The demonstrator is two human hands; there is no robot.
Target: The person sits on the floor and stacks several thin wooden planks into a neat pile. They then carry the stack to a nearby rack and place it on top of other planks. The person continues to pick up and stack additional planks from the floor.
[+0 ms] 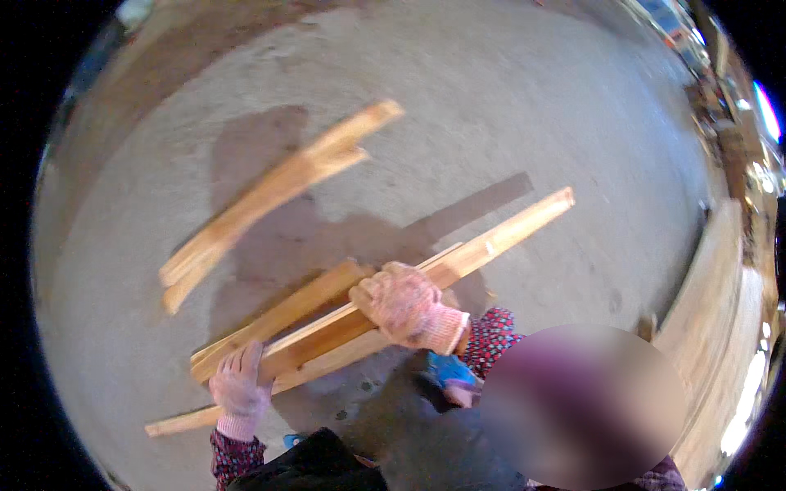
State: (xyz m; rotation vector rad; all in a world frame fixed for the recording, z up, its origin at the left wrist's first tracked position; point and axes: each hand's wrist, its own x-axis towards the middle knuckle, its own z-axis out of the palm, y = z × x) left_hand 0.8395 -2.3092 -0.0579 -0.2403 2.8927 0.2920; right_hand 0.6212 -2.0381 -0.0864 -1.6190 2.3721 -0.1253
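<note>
My left hand (240, 389), in a pink knit glove, is closed around the near left end of a long wooden plank. My right hand (405, 304), gloved alike, grips that plank (499, 237) around its middle from above. The plank slants from lower left to upper right, its far end tilted over the floor. Just behind it lies a shorter, wider board (286, 315). A thinner strip of wood (184, 421) passes beneath my left hand, on the near side. My palms and some fingertips are hidden.
Two more boards (278, 188) lie together on the concrete floor (508, 106), farther away. Large pale boards (708, 295) and clutter line the right side. A blue shoe (450, 372) stands close to my right wrist. A blurred patch hides part of the lower right.
</note>
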